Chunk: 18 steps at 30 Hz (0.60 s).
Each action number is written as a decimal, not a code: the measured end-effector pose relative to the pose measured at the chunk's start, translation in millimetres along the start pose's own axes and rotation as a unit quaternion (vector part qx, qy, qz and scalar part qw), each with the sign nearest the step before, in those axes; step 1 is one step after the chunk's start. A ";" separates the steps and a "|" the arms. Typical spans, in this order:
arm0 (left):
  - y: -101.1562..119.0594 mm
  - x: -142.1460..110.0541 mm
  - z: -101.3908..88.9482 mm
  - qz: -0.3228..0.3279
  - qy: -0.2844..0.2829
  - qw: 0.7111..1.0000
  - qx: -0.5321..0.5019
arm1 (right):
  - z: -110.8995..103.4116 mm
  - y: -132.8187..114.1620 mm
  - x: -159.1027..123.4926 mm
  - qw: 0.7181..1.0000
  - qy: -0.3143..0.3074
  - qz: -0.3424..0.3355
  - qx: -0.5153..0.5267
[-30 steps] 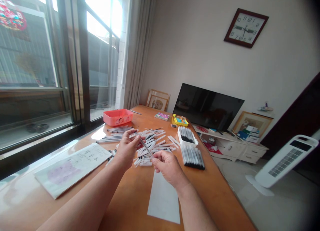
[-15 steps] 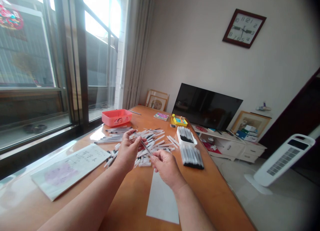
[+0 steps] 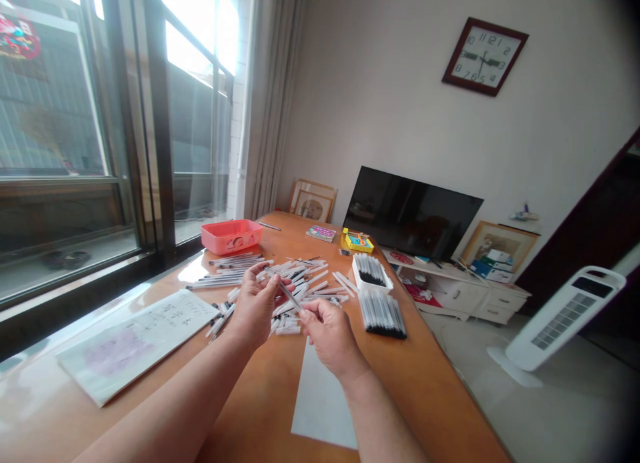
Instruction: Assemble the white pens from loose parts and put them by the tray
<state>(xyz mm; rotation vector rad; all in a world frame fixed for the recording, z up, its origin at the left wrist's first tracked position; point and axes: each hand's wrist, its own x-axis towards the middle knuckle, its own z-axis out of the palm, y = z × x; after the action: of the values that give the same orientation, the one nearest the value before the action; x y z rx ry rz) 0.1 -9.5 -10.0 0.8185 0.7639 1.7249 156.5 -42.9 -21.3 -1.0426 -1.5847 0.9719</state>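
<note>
Between my two hands a slim pen (image 3: 289,294) is held at a slant above the table. My left hand (image 3: 255,304) pinches its upper end, and my right hand (image 3: 327,329) pinches its lower end between thumb and forefinger. Behind and under them spreads a loose heap of white and clear pen parts (image 3: 315,283). Dark-tipped pens (image 3: 220,278) lie in a row left of the heap. To the right, clear pens with black ends (image 3: 383,313) lie side by side, and more stand in a white tray (image 3: 387,286). A white paper sheet (image 3: 320,399) lies below my right hand.
A notebook (image 3: 135,343) with handwriting lies at the left of the wooden table (image 3: 255,403). Farther back are a red plastic box (image 3: 233,237), a small booklet (image 3: 321,233) and a yellow box (image 3: 358,241). The table's right edge drops to the floor, where a white fan (image 3: 565,319) stands.
Both hands keep their pinch on the pen with barely any movement. The whole view has shifted slightly, so the table items appear a little farther left.
</note>
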 end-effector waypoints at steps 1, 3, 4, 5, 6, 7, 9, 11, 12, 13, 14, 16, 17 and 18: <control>-0.1 -0.1 0.2 -0.001 0.001 1.000 -0.002 | 0.2 -0.2 0.0 1.000 0.000 -0.001 0.001; -0.2 -0.5 0.6 0.000 0.004 1.000 -0.005 | 0.8 -0.3 -0.1 1.000 0.004 -0.005 0.003; -0.2 -0.7 1.0 0.000 0.006 1.000 -0.006 | 1.1 -0.2 -0.1 1.000 0.007 -0.007 0.002; -0.1 -1.1 1.4 -0.001 0.008 1.000 -0.006 | 1.4 -0.2 -0.2 1.000 0.009 -0.010 0.001; 0.0 -1.4 1.8 -0.001 0.009 1.000 -0.006 | 1.6 -0.3 -0.3 1.000 0.012 -0.011 0.001; 0.1 -1.8 2.3 -0.002 0.010 1.000 -0.007 | 1.8 -0.6 -0.5 1.000 0.014 -0.012 0.000; 0.2 -2.8 3.3 -0.004 0.012 1.000 -0.009 | 2.1 -1.8 -0.6 1.000 0.016 -0.013 0.001; 0.1 -3.8 4.1 -0.005 0.017 1.000 -0.012 | 2.1 -3.3 -0.7 1.000 0.019 -0.012 0.003; 0.0 -4.3 4.3 -0.006 0.019 1.000 -0.013 | 2.1 -3.9 -0.6 1.000 0.020 -0.011 0.004; -0.1 -4.7 4.4 -0.007 0.019 1.000 -0.014 | 2.0 -4.3 -0.5 1.000 0.021 -0.012 0.005; -0.3 -5.0 4.4 -0.006 0.019 1.000 -0.014 | 2.0 -4.4 -0.4 1.000 0.022 -0.012 0.005; -0.5 -5.0 4.0 -0.005 0.015 1.000 -0.011 | 1.8 -3.7 0.0 1.000 0.021 -0.013 0.005; -0.5 -4.8 3.8 -0.003 0.013 1.000 -0.008 | 1.8 -3.0 0.2 1.000 0.018 -0.012 0.005; -0.6 -4.6 3.7 -0.002 0.012 1.000 -0.005 | 1.8 -2.1 0.5 1.000 0.015 -0.010 0.007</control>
<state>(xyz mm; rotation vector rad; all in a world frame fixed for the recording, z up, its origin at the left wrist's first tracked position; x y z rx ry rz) 4.5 -13.4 -9.1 0.7891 0.7716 1.7377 154.3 -43.3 -19.6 -1.0253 -1.5599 0.9474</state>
